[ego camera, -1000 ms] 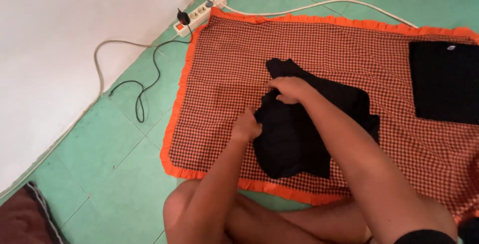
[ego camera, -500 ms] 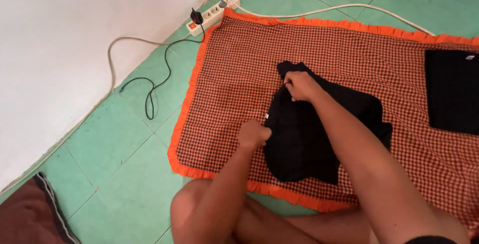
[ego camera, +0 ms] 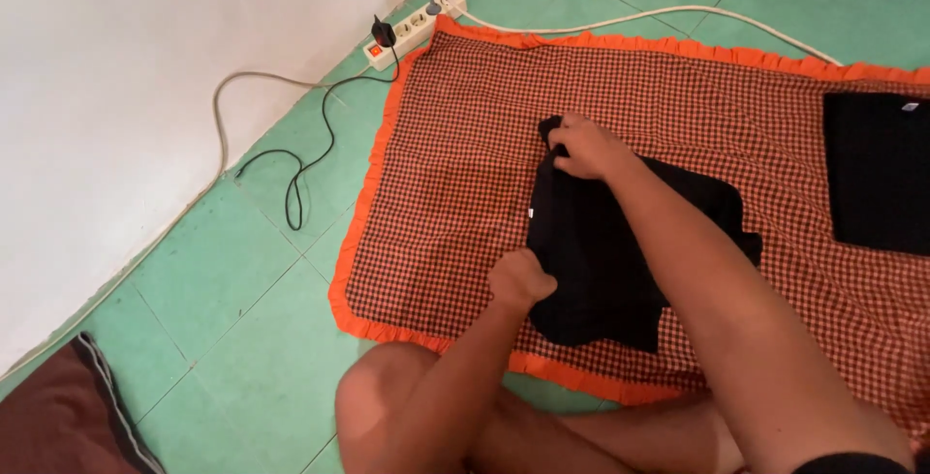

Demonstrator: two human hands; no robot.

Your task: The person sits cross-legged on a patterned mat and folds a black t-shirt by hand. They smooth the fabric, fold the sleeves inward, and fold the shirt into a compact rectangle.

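Black garment [ego camera: 620,261] on checkered mat [ego camera: 465,164]; left hand [ego camera: 520,280] pinching near edge, right hand [ego camera: 586,150] gripping far end.

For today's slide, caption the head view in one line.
Both hands, left and right, grip a black garment on a checked mat.

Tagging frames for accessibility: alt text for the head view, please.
Seated person's left hand and right hand grip a black garment lying on a red checked mat with orange frill. A folded black cloth lies at right, a white power strip on the green floor.
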